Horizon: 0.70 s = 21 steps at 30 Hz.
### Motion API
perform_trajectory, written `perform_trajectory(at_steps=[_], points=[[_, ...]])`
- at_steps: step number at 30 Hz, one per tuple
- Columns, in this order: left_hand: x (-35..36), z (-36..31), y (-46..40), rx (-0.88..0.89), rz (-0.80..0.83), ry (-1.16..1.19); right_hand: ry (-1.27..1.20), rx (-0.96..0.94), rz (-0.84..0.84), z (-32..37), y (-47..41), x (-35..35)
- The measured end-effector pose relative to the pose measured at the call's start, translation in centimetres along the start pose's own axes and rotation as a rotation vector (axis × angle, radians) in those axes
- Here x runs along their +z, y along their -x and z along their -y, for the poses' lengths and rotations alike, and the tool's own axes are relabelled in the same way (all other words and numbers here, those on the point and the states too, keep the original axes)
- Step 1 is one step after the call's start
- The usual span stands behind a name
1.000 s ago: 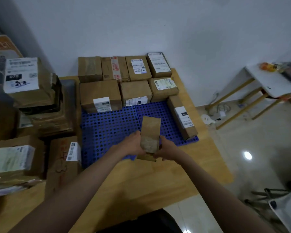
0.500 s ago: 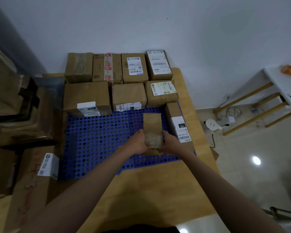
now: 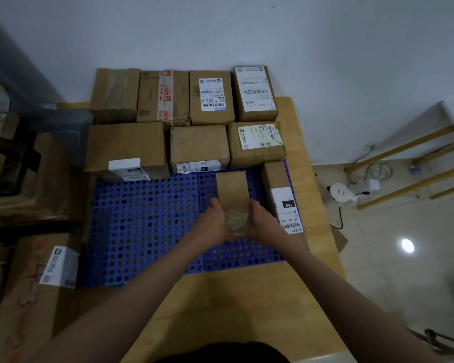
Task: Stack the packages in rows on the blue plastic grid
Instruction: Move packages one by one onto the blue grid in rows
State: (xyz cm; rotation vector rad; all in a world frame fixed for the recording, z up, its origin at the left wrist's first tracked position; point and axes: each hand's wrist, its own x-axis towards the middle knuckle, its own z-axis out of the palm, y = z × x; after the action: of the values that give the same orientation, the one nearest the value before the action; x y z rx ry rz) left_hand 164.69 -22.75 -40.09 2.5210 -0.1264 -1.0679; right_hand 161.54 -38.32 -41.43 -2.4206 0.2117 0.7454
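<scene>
- Back row: four cardboard packages [image 3: 186,96] stand against the wall.
- Second row: three packages [image 3: 198,146] lie in front of them.
- Third row begun: a long labelled box [image 3: 282,197] lies at the right edge of the blue plastic grid [image 3: 142,221].
- Left hand [image 3: 212,224] and right hand [image 3: 262,222] clasp a narrow brown package [image 3: 232,195] from both sides, fingers curled on it, just beside the long box.
- Left to do, seemingly: fill the bare grid from the cartons at left [image 3: 32,279].

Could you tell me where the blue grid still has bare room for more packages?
The blue grid is bare left of the held package, below the second row. A narrow gap separates it from the long package. The back is crowded.
</scene>
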Motion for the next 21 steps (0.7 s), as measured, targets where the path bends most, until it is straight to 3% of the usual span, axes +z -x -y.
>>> perform_trajectory(at_steps=[13,21], points=[[-3.2,2.2,-1.1,-0.091,0.002,0.035,0.039,-0.025,0.081,4.1,-2.7,-0.3],[-5.5,3.5,2.8,-0.017,0.043,-0.227,0.261,-0.001,0.032,7.6,-0.1,-2.2]])
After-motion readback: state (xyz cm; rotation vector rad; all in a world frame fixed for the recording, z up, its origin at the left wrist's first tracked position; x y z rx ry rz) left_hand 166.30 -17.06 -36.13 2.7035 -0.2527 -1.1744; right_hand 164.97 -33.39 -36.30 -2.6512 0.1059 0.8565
